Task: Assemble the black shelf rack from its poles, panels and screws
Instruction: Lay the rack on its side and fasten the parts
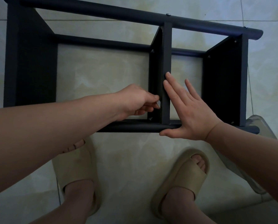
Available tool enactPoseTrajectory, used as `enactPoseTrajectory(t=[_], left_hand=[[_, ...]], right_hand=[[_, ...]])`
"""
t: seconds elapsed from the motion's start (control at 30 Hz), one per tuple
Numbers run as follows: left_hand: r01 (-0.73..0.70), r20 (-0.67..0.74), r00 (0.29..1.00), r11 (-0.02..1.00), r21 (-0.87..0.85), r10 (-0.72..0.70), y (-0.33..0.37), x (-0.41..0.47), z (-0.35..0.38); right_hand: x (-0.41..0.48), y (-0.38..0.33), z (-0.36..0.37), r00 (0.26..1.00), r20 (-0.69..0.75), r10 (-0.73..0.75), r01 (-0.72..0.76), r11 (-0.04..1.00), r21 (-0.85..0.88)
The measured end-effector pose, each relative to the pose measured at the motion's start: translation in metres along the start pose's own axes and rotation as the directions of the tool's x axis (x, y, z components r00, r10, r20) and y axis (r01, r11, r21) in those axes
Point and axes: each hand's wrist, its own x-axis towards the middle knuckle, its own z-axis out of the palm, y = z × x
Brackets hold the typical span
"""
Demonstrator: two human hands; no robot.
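Note:
The black shelf rack (102, 43) lies on its side on the tiled floor, with long round poles (131, 127) joined to three panels. My right hand (188, 109) lies flat with straight fingers against the edge of the middle panel (166, 50), thumb on the near pole. My left hand (135, 101) reaches into the frame beside that panel and pinches a small pale, pointed object (158, 104) against its inner face; I cannot tell what it is. Screw heads (168, 14) show on the far pole and the panels.
My two feet in beige slippers (182, 177) stand just in front of the rack. A clear plastic bag or sheet (258, 125) lies on the floor at the right end of the near pole. Pale floor tiles (102, 73) surround the rack.

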Motion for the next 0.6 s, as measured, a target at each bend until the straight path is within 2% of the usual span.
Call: enactPoseTrajectory(t=[0.6], left_hand=[[-0.026,0.097,0.995,0.998,0.062,0.02,0.0019,0.0012,-0.0074]], right_hand=[[-0.0005,0.0011,0.0011,1.0,-0.009,-0.007,0.007,1.0,0.002]])
